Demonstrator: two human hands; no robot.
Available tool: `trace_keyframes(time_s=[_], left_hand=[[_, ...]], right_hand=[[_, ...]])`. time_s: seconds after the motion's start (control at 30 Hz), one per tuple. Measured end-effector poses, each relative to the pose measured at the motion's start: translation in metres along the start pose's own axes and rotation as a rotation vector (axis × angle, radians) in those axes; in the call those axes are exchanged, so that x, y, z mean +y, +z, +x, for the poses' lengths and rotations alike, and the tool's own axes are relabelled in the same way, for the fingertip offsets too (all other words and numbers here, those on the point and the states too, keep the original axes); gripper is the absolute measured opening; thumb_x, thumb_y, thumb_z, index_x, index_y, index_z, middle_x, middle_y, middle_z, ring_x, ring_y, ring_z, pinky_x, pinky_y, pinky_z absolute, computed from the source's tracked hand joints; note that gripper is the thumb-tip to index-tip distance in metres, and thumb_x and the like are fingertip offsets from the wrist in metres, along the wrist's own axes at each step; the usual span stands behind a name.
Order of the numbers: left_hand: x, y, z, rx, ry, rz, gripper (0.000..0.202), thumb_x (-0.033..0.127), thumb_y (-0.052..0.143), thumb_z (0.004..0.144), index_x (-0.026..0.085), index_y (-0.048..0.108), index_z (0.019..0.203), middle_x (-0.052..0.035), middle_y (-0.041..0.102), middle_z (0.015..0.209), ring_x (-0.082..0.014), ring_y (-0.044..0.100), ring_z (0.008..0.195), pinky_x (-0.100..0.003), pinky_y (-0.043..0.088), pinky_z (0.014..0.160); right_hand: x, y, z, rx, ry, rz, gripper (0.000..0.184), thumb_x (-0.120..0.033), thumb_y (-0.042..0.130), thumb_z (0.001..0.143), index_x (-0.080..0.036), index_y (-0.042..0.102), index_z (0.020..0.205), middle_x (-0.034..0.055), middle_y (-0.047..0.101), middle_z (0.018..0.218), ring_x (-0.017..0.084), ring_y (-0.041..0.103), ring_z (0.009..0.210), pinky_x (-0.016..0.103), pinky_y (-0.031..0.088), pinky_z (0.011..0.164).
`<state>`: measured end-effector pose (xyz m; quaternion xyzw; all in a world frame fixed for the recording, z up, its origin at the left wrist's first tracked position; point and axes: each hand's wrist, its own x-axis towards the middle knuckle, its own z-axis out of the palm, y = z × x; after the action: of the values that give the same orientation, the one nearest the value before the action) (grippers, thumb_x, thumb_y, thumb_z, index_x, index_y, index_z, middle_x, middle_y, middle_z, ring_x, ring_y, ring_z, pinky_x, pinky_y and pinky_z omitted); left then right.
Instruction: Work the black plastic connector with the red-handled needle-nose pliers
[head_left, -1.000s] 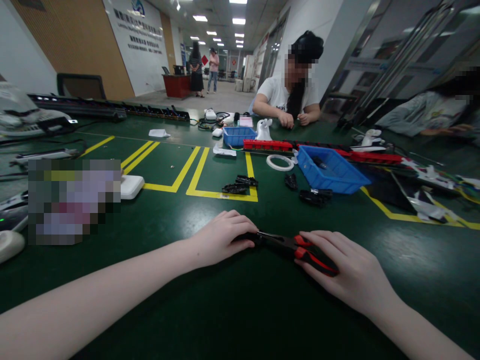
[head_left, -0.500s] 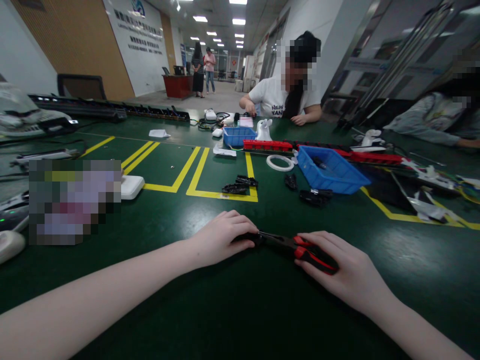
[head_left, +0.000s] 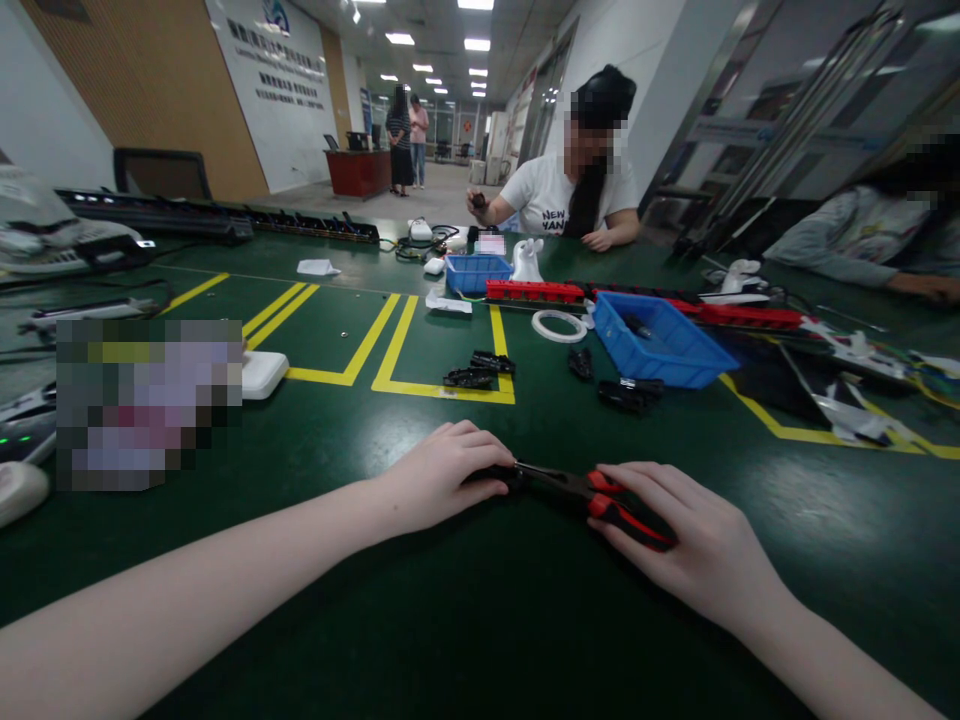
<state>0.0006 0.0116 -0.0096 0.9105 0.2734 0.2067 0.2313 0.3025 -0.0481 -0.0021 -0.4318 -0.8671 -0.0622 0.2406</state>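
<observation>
Red-and-black pliers (head_left: 581, 490) lie flat on the green table (head_left: 480, 620) in front of me. My right hand (head_left: 686, 545) covers their red handles with the fingers closed over them. My left hand (head_left: 442, 478) rests palm down at the jaw end, fingers curled over a small dark part that is mostly hidden under them. Both forearms lie on the table.
Black plastic parts (head_left: 478, 370) lie beyond my hands inside yellow floor-tape lines. A blue bin (head_left: 660, 342) stands to the right, a smaller blue bin (head_left: 476, 271) farther back, red strips (head_left: 534, 291) and a white ring (head_left: 559, 325) between. A seated person (head_left: 574, 195) works opposite; another sleeve (head_left: 855, 235) at right.
My hands and the pliers have stayed put. The person opposite has raised one hand off the table and sat up.
</observation>
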Motion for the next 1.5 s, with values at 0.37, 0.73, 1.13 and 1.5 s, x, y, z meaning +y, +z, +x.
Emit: trace_keyframes(time_s=[0.37,0.73,1.13,1.5], left_hand=[[-0.0011,0.0012,-0.0003,0.007,-0.001,-0.011,0.026,0.020,0.063,0.097,0.020,0.063,0.122,-0.0063,0.068,0.123,-0.0228,0.060,0.112,-0.041,0.049,0.097],[-0.0015,-0.0004,-0.0003,-0.006,0.006,0.003,0.024,0.023,0.060,0.099,0.021,0.064,0.122,-0.0074,0.067,0.125,-0.0238,0.060,0.113,-0.042,0.050,0.096],[-0.0028,0.0020,-0.0002,0.002,0.002,0.001,0.026,0.023,0.065,0.096,0.021,0.064,0.121,-0.0060,0.068,0.124,-0.0225,0.060,0.112,-0.041,0.049,0.097],[-0.0004,0.0023,-0.0012,0.015,-0.032,0.016,0.031,0.023,0.067,0.094,0.021,0.061,0.124,-0.0052,0.068,0.123,-0.0229,0.061,0.113,-0.041,0.049,0.098]], right_hand=[[-0.0014,0.0004,0.0013,-0.052,0.086,0.077,0.031,-0.039,0.063,0.092,-0.024,0.065,0.119,0.0073,0.073,0.106,0.022,0.072,0.090,0.035,0.062,0.075],[0.0007,-0.0020,0.0005,0.001,0.000,-0.015,0.034,-0.034,0.063,0.090,-0.022,0.063,0.122,0.0096,0.072,0.108,0.024,0.071,0.089,0.037,0.061,0.072],[-0.0010,-0.0026,0.0013,-0.022,0.026,0.017,0.031,-0.035,0.063,0.090,-0.023,0.065,0.118,0.0082,0.072,0.106,0.023,0.071,0.087,0.035,0.061,0.071],[-0.0010,-0.0018,0.0003,-0.059,0.061,0.049,0.031,-0.038,0.062,0.092,-0.023,0.064,0.119,0.0082,0.072,0.107,0.023,0.072,0.089,0.036,0.062,0.073]])
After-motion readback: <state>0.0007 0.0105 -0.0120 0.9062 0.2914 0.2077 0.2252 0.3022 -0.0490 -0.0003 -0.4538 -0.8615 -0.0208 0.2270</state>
